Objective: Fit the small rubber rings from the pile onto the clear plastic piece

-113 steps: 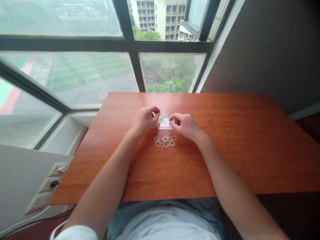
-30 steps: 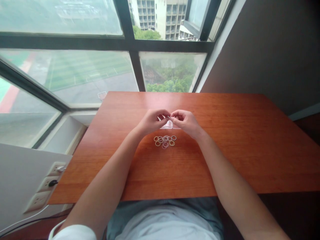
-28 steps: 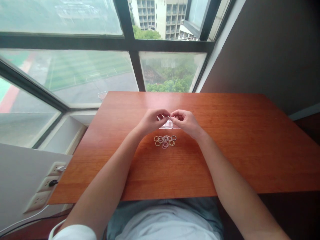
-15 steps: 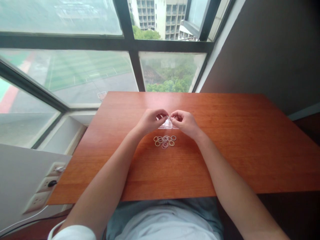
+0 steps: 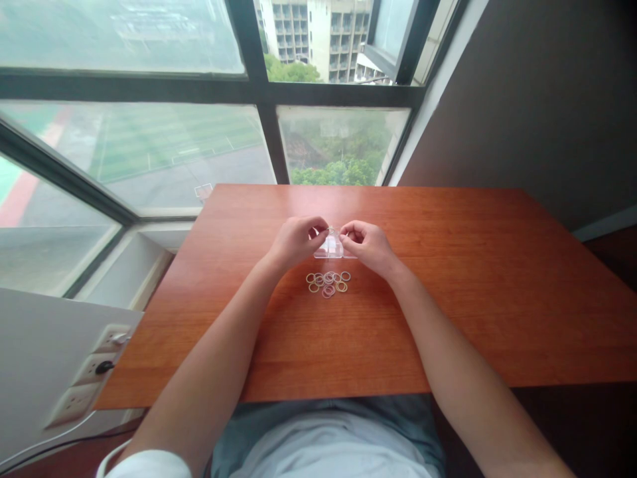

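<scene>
Left hand [image 5: 296,239] pinches ring [image 5: 331,230] by box [image 5: 334,248]; right hand [image 5: 371,245] pinched shut, grip unclear; loose rings [image 5: 329,278] nearer desk's [image 5: 497,279] near edge.

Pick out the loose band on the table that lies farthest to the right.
The pale band at the right-hand end of the cluster; no other loose band on the table reaches that far right.

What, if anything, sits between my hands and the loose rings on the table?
The near part of the clear box lies between the fingertips of your left hand and right hand and the loose rings. Between box and rings, nothing visible stands in the way.
</scene>
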Demonstrator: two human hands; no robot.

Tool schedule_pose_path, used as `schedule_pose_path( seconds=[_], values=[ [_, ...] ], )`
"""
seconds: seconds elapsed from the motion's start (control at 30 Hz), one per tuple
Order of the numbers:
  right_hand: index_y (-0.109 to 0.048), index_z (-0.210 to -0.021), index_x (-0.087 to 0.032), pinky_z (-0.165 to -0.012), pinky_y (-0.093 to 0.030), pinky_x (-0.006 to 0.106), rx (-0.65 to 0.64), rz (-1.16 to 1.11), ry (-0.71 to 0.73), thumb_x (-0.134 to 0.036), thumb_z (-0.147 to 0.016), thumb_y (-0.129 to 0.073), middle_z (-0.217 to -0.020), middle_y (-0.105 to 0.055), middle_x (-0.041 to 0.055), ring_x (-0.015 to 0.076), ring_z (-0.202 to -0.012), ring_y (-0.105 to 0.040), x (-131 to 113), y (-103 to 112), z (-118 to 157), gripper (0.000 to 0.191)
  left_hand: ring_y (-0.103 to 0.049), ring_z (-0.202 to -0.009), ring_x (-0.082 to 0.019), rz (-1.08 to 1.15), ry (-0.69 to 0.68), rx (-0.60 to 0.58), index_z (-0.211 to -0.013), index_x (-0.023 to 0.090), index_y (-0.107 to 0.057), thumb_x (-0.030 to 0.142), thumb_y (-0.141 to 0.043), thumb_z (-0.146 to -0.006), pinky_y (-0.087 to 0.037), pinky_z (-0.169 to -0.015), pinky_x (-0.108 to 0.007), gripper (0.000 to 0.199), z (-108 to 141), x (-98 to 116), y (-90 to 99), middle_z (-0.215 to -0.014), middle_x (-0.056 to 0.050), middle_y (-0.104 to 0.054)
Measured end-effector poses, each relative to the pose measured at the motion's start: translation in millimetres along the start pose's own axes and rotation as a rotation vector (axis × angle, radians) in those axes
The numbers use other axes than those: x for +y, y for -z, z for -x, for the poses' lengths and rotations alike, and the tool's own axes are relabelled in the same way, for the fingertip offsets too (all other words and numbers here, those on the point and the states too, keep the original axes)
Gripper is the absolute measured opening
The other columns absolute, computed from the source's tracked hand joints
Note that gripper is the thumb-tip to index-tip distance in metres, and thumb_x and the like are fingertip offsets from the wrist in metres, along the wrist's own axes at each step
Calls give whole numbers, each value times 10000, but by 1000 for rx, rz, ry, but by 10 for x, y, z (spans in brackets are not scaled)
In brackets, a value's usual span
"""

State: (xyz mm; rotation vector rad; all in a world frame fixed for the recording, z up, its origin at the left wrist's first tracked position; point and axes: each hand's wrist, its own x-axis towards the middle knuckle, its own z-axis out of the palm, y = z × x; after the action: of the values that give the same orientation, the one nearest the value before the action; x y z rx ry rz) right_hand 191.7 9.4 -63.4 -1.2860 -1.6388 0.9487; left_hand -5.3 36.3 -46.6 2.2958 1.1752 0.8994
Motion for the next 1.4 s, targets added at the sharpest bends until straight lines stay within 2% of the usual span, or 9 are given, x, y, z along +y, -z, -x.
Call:
schedule_pose_path(
  seconds=[0.2,0.47,0.7,0.87,1.03,1.17,1.27,1.4],
  values=[
    [-643,-826,-169,-520,-346,227,-14,-3,5,-342,-766,-625,-602,-529,-43,90,-539,-445,6,-8,3,184,-629,-644,-129,-61,57,105,-851,173,-702,263,-599,-841,-467,-581,-219,137,-15,-108,36,-766,-37,-715],
    [-640,-828,-172,-516,-345,225,-11,13,7,-349,-770,-622,-592,-518,-48,90,-533,-444,46,-20,-5,187,-634,-645,-146,-154,93,158,-846,186,-707,297,-599,-840,-464,-588,-234,155,-15,-190,87,-757,-41,-720],
    [-645,-831,-168,-509,-322,230,-41,6,13,-347,-780,-623,-597,-509,-47,89,-534,-424,37,19,-10,187,-633,-651,-147,-173,89,121,-860,194,-716,264,-603,-826,-462,-606,-244,137,-5,-183,78,-773,-35,-726],
    [-673,-844,-167,-539,-335,240,-148,58,-3,-319,-788,-618,-636,-552,-27,101,-575,-452,-63,124,28,171,-634,-656,-149,-164,94,111,-871,195,-721,248,-604,-821,-471,-608,-245,137,-1,-195,80,-788,-39,-729],
    [-714,-800,-184,-558,-340,237,-389,240,50,-219,-784,-606,-622,-579,-30,101,-580,-480,-273,195,142,115,-638,-669,-149,-158,91,117,-870,195,-718,240,-600,-824,-474,-620,-245,134,6,-210,75,-806,-37,-733],
    [-728,-783,-194,-566,-356,226,-554,423,39,-141,-748,-601,-668,-642,-18,106,-609,-534,-323,203,178,142,-637,-665,-144,-160,95,126,-872,194,-718,238,-596,-827,-475,-622,-241,137,7,-204,73,-790,-30,-729],
    [-722,-761,-202,-571,-350,230,-593,596,15,-151,-737,-604,-711,-672,-6,116,-640,-561,-287,191,163,131,-639,-663,-141,-153,100,125,-864,188,-718,229,-598,-821,-473,-610,-233,134,2,-191,74,-787,-27,-728],
    [-701,-714,-215,-551,-314,245,-541,770,12,-186,-737,-601,-733,-683,6,129,-647,-552,-250,158,152,107,-643,-668,-142,-129,90,118,-863,183,-719,210,-595,-814,-477,-607,-229,136,-2,-176,70,-794,-31,-730]
  ],
)
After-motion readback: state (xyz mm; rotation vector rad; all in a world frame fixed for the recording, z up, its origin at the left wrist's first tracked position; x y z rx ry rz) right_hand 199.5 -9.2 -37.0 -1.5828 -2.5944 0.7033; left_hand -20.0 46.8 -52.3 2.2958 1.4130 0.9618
